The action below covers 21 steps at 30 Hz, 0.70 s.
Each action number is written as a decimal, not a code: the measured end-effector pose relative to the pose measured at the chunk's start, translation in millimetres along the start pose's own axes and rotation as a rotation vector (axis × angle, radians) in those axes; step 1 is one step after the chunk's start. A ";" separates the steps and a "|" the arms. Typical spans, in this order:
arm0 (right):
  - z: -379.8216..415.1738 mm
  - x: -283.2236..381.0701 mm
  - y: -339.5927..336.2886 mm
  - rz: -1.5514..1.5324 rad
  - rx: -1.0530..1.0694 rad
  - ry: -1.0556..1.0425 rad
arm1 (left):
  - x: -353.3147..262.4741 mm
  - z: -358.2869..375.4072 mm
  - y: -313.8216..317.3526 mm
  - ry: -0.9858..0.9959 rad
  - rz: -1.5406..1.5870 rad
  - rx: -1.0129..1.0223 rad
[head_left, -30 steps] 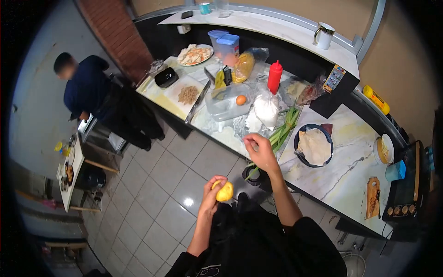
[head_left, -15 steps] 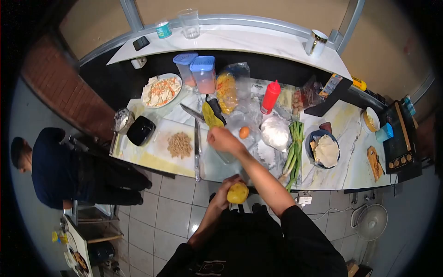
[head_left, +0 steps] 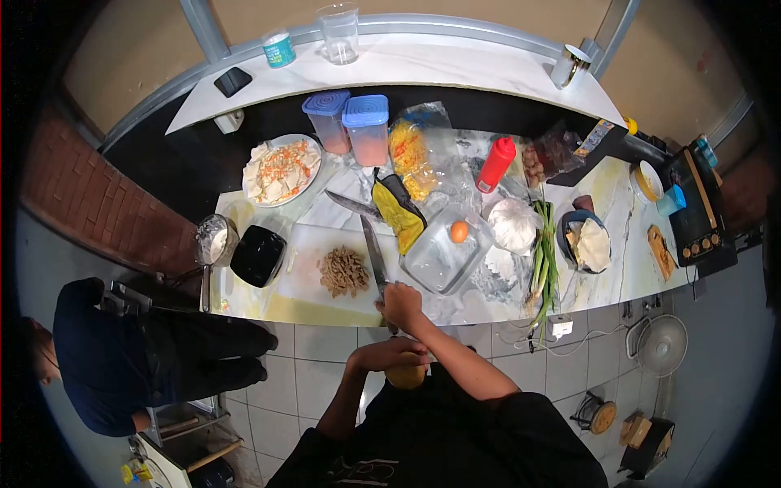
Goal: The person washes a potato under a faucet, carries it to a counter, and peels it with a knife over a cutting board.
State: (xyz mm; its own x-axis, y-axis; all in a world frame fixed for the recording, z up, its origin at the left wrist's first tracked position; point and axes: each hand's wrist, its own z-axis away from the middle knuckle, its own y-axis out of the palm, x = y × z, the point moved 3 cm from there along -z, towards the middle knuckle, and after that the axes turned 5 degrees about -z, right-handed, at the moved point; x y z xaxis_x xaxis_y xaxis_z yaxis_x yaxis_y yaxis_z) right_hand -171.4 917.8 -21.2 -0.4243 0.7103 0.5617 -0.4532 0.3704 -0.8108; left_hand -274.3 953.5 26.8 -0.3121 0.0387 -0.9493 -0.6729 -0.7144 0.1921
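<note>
Clasps the knife (head_left: 373, 248) by its handle in the right grip (head_left: 403, 306), with fingers curled round it. Points the blade away from the body, along the right edge of the cutting board (head_left: 309, 250); cannot tell whether the steel touches the surface below. Holds the potato (head_left: 405, 377) in the left grip (head_left: 389, 355), with fingers folded over its upper side, close to the body and just off the near edge of the bench (head_left: 338, 315). Has the right wrist near the left fingertips.

On the board, near the blade, a heap of chopped meat (head_left: 345, 272). Left of that, a black dish (head_left: 258, 257), then a glass jar (head_left: 216, 241). Beyond the knife's tip, a second knife (head_left: 352, 203) beside a yellow-and-black cloth (head_left: 399, 213). To the right, a clear tub (head_left: 431, 264) with an egg (head_left: 459, 232), a white bag (head_left: 514, 226), then spring onions (head_left: 543, 260) laid lengthwise and a dark bowl (head_left: 567, 250). Farther back, a loaded plate (head_left: 316, 175), two blue-lidded containers (head_left: 365, 134) and a red bottle (head_left: 496, 163). Above, on the shelf (head_left: 455, 69), a mug (head_left: 569, 67) and a clear cup (head_left: 339, 34). Well apart at left, another person (head_left: 102, 358) in dark clothes.
</note>
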 end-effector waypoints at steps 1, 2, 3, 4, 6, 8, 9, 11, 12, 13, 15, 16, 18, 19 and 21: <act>2.0 -3.2 2.5 -0.021 -0.048 0.033 | -0.5 -1.5 2.1 -0.001 -0.004 0.029; 3.9 -5.0 5.1 -0.016 -0.052 0.046 | -1.3 -2.3 3.7 -0.001 -0.009 0.059; 5.3 -7.2 6.2 -0.009 -0.058 0.058 | -3.4 -2.5 4.5 -0.013 -0.027 0.074; 5.8 -10.2 5.7 0.000 -0.065 0.067 | -6.5 -3.6 5.0 -0.021 -0.046 0.087; 7.6 -15.4 4.0 -0.023 -0.065 0.049 | -7.2 -5.6 4.1 -0.020 -0.089 0.094; 6.0 -16.8 3.9 -0.042 -0.074 0.030 | -2.1 -6.9 2.1 -0.001 -0.138 0.083; 5.4 -17.3 5.1 -0.050 -0.080 0.025 | -1.8 -6.6 1.7 0.004 -0.130 0.080; 4.7 -17.8 7.0 -0.082 -0.116 0.027 | -2.6 -5.5 -0.3 0.014 -0.115 0.072; 4.8 -16.0 6.8 -0.107 -0.145 0.034 | -5.1 -4.2 -0.6 0.048 -0.110 0.083; 4.0 -14.2 6.3 -0.133 -0.174 0.040 | -9.1 -2.5 -1.1 0.082 -0.106 0.093; 9.2 -11.0 -1.5 -0.256 -0.224 0.007 | -17.4 1.4 -3.3 0.158 -0.083 0.097; 15.3 -7.2 -12.8 -0.316 -0.247 -0.008 | -21.4 5.0 -4.8 0.199 -0.062 0.092; 34.6 0.5 -42.8 -0.426 -0.162 -0.022 | -20.0 9.5 -11.8 0.247 0.026 0.087; 46.3 2.2 -60.6 -0.480 -0.123 -0.025 | -12.2 11.9 -17.8 0.252 0.093 0.088; 72.7 -10.5 -84.8 -0.801 -0.026 0.016 | -5.5 14.1 -25.4 0.206 0.242 0.072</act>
State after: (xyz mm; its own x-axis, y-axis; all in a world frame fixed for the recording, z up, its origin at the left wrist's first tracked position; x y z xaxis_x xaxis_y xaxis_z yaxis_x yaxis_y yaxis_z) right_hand -185.5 835.4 53.6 0.0340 0.2313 0.9723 -0.5967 0.7851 -0.1659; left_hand -264.9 981.3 30.7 -0.3319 -0.2738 -0.9027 -0.6436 -0.6339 0.4289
